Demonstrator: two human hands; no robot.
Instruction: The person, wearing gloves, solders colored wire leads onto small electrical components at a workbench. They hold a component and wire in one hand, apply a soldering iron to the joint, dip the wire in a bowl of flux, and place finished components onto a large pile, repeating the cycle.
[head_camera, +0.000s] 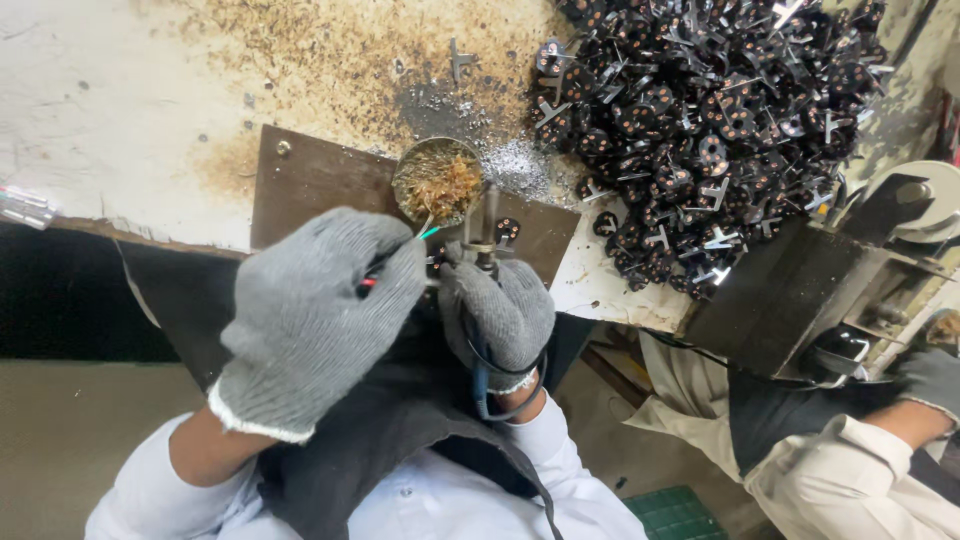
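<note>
At the far left edge, a pale translucent object (22, 207) is cut off by the frame and cannot be identified. A stained, cream-coloured bench top (130, 110), dusted with brown grit, is seen beside it, with a dark brown flat board (310, 180) laid on its near edge. The left hand (315, 310), covered by a coarse grey knitted glove, is closed around a thin stick-like tool with a red and a green section (400, 255); its tip is held at a small round metal dish filled with tangled brown-gold residue (437, 180). The right hand (497, 310), gloved alike, is clenched on an upright rod-shaped tool with a dark cable (485, 235), just beside the dish; the tool's working end is hard to make out. Silvery filings (515, 165) are scattered behind. Further right, a large heap of small black disc-shaped parts with metal prongs (715, 120) is piled. A dark metal machine (800, 290) and another person's gloved hand (930, 375) are partly cut off at the right.
</note>
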